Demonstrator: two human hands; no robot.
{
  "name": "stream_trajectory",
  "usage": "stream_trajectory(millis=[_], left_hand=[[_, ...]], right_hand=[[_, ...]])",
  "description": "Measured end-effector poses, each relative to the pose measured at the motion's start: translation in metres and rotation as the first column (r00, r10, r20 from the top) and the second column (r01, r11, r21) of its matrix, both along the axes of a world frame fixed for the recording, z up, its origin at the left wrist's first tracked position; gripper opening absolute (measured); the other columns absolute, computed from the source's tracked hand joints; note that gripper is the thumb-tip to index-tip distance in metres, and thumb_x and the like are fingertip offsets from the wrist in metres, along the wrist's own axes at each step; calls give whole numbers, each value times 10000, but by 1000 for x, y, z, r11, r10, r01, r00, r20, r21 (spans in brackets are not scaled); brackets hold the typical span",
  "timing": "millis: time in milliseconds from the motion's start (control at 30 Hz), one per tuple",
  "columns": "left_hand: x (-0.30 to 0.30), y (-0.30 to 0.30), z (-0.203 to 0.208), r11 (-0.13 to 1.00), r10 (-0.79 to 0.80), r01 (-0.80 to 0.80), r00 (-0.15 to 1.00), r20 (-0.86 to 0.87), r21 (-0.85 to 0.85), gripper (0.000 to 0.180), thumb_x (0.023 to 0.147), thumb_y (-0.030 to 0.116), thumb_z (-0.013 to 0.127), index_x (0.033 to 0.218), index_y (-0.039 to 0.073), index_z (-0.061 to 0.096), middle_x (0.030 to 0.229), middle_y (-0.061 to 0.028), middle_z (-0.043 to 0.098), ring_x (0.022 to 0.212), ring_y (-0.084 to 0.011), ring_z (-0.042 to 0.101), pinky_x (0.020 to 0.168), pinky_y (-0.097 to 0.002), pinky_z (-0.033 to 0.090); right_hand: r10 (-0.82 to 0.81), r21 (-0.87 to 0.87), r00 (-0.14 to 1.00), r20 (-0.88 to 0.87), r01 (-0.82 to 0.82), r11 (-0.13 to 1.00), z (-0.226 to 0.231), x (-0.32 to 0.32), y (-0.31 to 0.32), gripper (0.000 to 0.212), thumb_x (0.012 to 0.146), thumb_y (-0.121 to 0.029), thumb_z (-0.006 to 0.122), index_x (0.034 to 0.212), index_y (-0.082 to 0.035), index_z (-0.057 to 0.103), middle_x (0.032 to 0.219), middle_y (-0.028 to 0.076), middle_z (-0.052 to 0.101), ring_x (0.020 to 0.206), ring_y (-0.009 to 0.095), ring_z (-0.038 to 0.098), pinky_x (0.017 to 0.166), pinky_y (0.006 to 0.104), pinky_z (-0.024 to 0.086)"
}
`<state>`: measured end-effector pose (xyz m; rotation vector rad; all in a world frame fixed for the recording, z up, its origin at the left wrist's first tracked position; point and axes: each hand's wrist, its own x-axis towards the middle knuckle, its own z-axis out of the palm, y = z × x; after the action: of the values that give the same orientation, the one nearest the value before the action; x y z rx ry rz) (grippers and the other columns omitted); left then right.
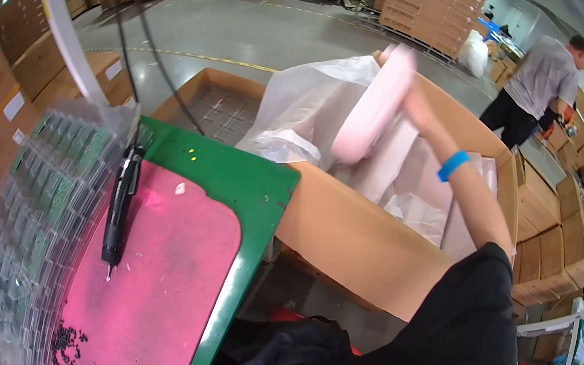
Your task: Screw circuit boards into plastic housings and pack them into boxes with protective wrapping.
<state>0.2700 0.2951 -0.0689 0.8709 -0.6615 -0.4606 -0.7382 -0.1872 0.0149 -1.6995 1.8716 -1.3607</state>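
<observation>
Overall, the grey, smooth floor gives open room between the near work area and the far stacked cartons. A large open carton of brown corrugated board stands right of centre, its raw rim exposed; inside are pale pink flat-sided pieces and a crumpled translucent plastic liner draped over the far left edge. At the near left, a glossy green board with a straight right edge carries a rounded pink mat, its surface scuffed and marked. Clear moulded trays, ribbed with pockets, are stacked along the mat's left side. At the far right, a co-worker in a grey top stands near more cartons.

The pink piece, long, smooth and round-ended, is raised above the open carton in the right hand, which is closed on it; motion blur appears to hide the exact finger placement. The left hand is out of view, its state undeterminable. A slim black corded screwdriver points its tip toward the near side of the mat. White labels on the left cartons are illegible. A blue wristband circles the right wrist. Tiny black parts lie scattered at the mat's near left.
</observation>
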Motion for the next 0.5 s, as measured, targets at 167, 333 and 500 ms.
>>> stream_trajectory(millis=[167,333,500], left_hand=[[-91,-118,21,847,381,-452,883,274,280,482,1016,360,488,1351,27,584,1226,-194,629,1069,-365,581,953,-532,448],[-156,-174,37,947,-13,-81,957,289,312,293,975,251,546,1134,7,577,825,-25,559,735,-100,543,623,-226,466],[-280,-224,59,885,-382,182,809,446,428,431,916,129,627,1312,-25,559,906,-88,699,803,-209,685,753,-340,544]], right_hand=[[-142,-588,946,291,294,754,135,130,36,434,1076,-422,385,1135,-74,637,937,4,646,831,123,586,702,305,484],[277,-558,901,-333,-425,713,71,283,58,288,1039,-255,480,1124,-35,643,1114,96,682,969,204,639,788,309,502],[514,250,-107,-851,-943,218,41,442,91,258,726,-196,626,970,-113,635,718,-8,506,519,110,552,450,261,450]])
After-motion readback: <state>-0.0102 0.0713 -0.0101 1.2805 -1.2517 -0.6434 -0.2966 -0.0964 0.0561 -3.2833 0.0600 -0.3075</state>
